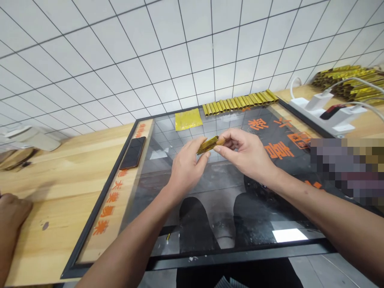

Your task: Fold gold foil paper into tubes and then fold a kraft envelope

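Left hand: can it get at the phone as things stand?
Likely yes. The phone lies uncovered to the left of the left hand, with nothing visible standing between them. It would probably have to let go of the foil first, which the right hand also holds.

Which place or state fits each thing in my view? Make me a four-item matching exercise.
1. Smartphone
2. Gold foil piece
3. Flat gold sheet
4. White power strip

A. Just left of the row of gold tubes
B. Has plugs and cables in it
C. Lying screen dark along the glass panel's left side
D. Held by left hand and right hand

Pairs: 1-C, 2-D, 3-A, 4-B
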Motion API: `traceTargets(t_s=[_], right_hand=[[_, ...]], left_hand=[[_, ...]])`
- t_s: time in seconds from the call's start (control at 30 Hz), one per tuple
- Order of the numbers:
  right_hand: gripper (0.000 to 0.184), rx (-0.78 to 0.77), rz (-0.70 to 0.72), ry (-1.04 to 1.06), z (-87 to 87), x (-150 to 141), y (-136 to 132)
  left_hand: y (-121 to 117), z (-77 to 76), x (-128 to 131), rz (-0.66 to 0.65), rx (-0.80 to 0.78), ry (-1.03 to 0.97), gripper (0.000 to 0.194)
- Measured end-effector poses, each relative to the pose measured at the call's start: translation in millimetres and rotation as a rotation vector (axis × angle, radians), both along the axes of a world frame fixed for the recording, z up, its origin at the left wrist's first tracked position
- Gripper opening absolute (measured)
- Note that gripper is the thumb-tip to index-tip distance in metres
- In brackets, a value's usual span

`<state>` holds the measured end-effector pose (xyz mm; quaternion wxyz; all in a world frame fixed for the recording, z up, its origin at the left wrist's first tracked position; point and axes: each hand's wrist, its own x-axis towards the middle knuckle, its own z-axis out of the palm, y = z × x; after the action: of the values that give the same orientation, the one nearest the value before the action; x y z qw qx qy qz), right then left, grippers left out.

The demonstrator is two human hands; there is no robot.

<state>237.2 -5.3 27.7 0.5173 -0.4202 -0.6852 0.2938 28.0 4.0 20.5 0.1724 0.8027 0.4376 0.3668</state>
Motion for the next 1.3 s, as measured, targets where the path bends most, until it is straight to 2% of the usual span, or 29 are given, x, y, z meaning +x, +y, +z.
traceTargets(t_s=[0.1,0.17,0.27,0.4,0.53,0.67,0.83,1.03,1.2,1.3], right_hand=[[0.014,0.013,0.049,0.043,2.7,-3,-2],[0.026,-0.024,0.096,0.143,3.7,-4,-2],[0.042,-0.115,0.153,0.225,4.6,-5,-1],[0.027,-0.129,0.148,0.179,6.4,-5,0],[0.015,-0.079,0.126,0.127,8.4,-5,-2],[0.012,-0.041,0.093,0.065,10.9,-5,-5],[0.012,0.009,0.063,0.005,11.5,-7,-8],[0.034,0.081,0.044,-0.017,5.3,-4,-11],[0.021,0.265,0.024,-0.142,6.8,-1,-12],[0.016,0.314,0.008,-0.202,9.1,0,-11]], left_hand=[[0,-0.3,3,-0.070,-0.087,-0.049,0.027],[1,0.3,5,-0.104,-0.164,-0.092,0.017],[2,1.8,5,-0.189,-0.297,-0.200,0.018],[1,3.7,4,-0.265,-0.378,-0.257,0.019],[-1,2.7,6,-0.249,-0.372,-0.296,0.020],[-2,0.1,7,-0.195,-0.272,-0.361,0.031],[-5,1.0,6,-0.149,-0.138,-0.184,0.031],[-5,2.1,7,-0.173,-0.160,-0.215,0.027],[-5,2.0,7,-0.146,-0.172,-0.249,0.023],[-5,1.5,7,-0.147,-0.206,-0.269,0.023]])
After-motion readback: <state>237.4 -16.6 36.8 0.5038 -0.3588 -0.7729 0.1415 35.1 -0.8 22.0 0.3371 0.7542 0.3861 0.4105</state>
